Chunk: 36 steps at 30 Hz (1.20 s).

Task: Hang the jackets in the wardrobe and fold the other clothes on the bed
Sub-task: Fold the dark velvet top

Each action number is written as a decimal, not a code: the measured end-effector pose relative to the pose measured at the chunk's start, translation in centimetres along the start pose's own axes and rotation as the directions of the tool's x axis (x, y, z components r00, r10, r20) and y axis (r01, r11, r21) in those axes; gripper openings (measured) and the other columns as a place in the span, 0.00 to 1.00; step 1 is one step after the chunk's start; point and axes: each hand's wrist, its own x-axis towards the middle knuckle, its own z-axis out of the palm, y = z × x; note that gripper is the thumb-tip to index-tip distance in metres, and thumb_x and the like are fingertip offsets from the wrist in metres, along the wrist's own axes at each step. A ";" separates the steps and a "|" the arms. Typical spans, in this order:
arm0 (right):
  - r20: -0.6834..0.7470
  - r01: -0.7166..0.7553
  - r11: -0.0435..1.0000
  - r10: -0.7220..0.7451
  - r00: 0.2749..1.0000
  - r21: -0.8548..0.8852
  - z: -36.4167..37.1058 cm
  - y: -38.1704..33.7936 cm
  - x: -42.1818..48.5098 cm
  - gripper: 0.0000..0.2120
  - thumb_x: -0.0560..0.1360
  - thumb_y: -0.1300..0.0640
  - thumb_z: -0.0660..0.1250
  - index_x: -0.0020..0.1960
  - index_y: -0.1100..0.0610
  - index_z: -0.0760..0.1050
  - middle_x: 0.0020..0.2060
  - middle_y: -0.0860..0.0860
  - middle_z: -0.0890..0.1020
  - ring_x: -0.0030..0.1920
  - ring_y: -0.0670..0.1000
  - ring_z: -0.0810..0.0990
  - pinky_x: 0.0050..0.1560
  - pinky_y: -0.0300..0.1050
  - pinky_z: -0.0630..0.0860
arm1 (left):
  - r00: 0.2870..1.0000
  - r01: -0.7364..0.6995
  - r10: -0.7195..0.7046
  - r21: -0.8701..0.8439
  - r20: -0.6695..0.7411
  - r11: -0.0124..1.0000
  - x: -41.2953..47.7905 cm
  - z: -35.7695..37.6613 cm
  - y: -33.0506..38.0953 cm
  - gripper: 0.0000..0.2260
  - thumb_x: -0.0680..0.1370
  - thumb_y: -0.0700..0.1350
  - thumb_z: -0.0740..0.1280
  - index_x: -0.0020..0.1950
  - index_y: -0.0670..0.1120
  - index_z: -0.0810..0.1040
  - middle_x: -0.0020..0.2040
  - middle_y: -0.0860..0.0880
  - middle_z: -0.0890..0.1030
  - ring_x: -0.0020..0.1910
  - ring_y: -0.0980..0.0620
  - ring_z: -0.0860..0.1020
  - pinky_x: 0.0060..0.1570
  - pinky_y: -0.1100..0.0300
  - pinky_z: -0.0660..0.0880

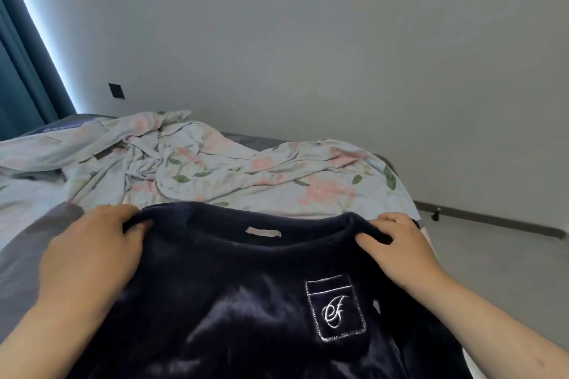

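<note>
A dark navy velvet top (234,301) with a round neck, a pale neck label and an embroidered chest pocket fills the lower middle of the head view, front side facing me. My left hand (89,252) grips its left shoulder beside the neckline, fingers curled into the fabric. On the other shoulder, my right hand (400,249) grips the cloth the same way. The top is held up over the near part of the bed (21,255); its lower part runs out of frame.
A crumpled floral sheet (215,169) lies across the bed behind the top. A grey wall stands beyond it, with a dark switch plate (116,91). Teal curtains (18,77) hang at the far left. Bare floor (492,255) shows at the right.
</note>
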 end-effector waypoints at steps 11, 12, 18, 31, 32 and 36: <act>0.087 -0.310 0.892 0.299 0.950 0.327 10.9 5.1 5.6 0.06 0.77 0.51 0.66 0.53 0.49 0.78 0.53 0.49 0.80 0.49 0.49 0.81 0.53 0.48 0.80 | 0.925 0.300 -0.283 -0.028 0.252 0.954 1.5 16.8 1.1 0.15 0.80 0.54 0.62 0.46 0.41 0.73 0.51 0.38 0.75 0.50 0.33 0.73 0.47 0.45 0.70; 0.102 -0.312 0.909 0.296 0.950 0.276 11.9 5.6 5.9 0.09 0.75 0.47 0.69 0.52 0.49 0.78 0.54 0.49 0.77 0.50 0.49 0.80 0.53 0.49 0.79 | 0.931 0.287 -0.279 0.002 0.236 0.958 1.5 18.0 0.9 0.15 0.80 0.54 0.62 0.49 0.41 0.74 0.51 0.37 0.76 0.50 0.33 0.73 0.48 0.44 0.70; -0.019 -0.261 0.948 0.269 0.963 0.181 17.1 8.2 9.8 0.12 0.77 0.47 0.68 0.49 0.56 0.73 0.55 0.47 0.70 0.49 0.46 0.75 0.46 0.35 0.70 | 0.972 0.209 -0.214 0.054 0.099 0.976 4.3 23.9 -0.7 0.13 0.81 0.52 0.59 0.41 0.46 0.66 0.44 0.40 0.75 0.43 0.37 0.71 0.42 0.47 0.64; -0.147 -0.075 0.994 0.062 0.987 -0.085 21.8 9.4 23.1 0.15 0.79 0.47 0.66 0.43 0.56 0.66 0.48 0.50 0.68 0.41 0.47 0.66 0.45 0.40 0.63 | 0.995 0.099 -0.098 0.154 -0.014 0.983 14.5 31.7 -2.3 0.16 0.82 0.53 0.56 0.43 0.42 0.69 0.45 0.35 0.77 0.46 0.31 0.73 0.42 0.46 0.64; -0.153 -0.066 0.994 0.053 0.987 -0.086 21.9 9.3 23.8 0.15 0.79 0.46 0.66 0.43 0.55 0.66 0.49 0.49 0.67 0.41 0.47 0.66 0.46 0.41 0.63 | 0.996 0.092 -0.091 0.160 -0.019 0.983 15.3 32.2 -2.4 0.16 0.81 0.53 0.56 0.44 0.42 0.71 0.46 0.35 0.77 0.46 0.31 0.73 0.42 0.46 0.64; -0.196 -0.049 0.992 0.025 0.980 -0.118 22.6 9.3 26.8 0.16 0.79 0.45 0.66 0.43 0.55 0.65 0.48 0.50 0.67 0.42 0.50 0.67 0.45 0.43 0.64 | 0.995 0.097 -0.094 0.160 -0.028 0.982 18.1 34.2 -1.6 0.17 0.81 0.53 0.56 0.47 0.41 0.73 0.48 0.35 0.77 0.48 0.31 0.74 0.47 0.41 0.68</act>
